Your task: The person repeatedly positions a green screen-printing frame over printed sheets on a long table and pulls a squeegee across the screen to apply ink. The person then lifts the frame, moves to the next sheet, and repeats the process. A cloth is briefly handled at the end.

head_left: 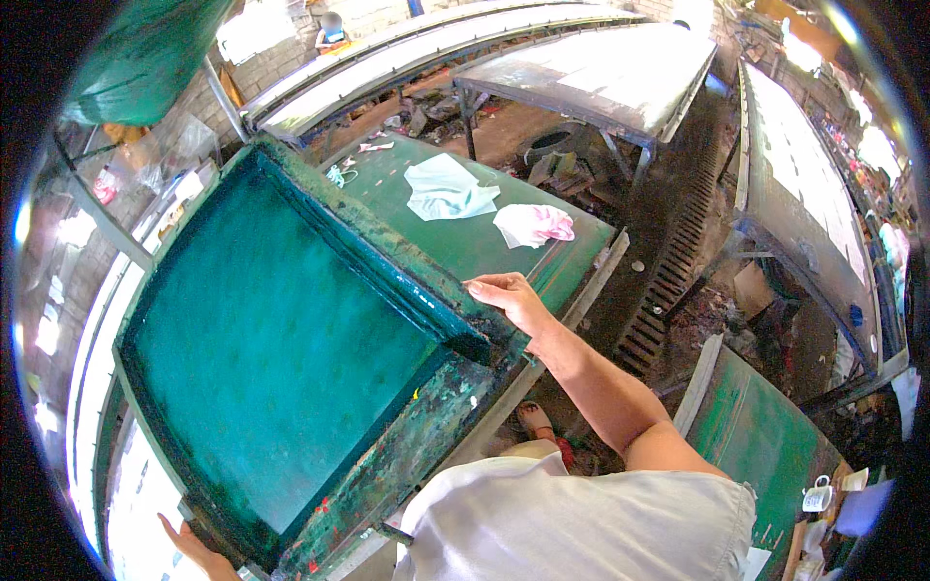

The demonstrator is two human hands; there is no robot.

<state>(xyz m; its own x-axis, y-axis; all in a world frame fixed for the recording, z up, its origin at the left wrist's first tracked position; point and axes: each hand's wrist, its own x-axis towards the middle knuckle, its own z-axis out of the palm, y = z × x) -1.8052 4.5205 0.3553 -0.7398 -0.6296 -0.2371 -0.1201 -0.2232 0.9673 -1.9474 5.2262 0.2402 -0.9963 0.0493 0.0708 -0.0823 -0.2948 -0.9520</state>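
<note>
A large teal screen (271, 358) in a paint-stained frame (339, 508) lies tilted across the left half of the view, a long dark-blue bar (407, 295) along its inner right side. My right hand (506, 302) pinches the frame's right edge near that bar. At the lower left, beside the frame's corner, my left hand (189, 547) has its fingers apart, partly cut off by the view's edge. Behind my right hand, a pale blue cloth (446, 189) and a pink-and-white cloth (533, 226) lie on a green board (572, 271).
Long tables (572, 73) run behind and to the right (794, 165). A floor grate (659, 300) runs between them. A green board (736, 416) with a white mug (817, 496) is at the lower right. A person (332, 39) is far back. Green sheeting (136, 53) hangs top left.
</note>
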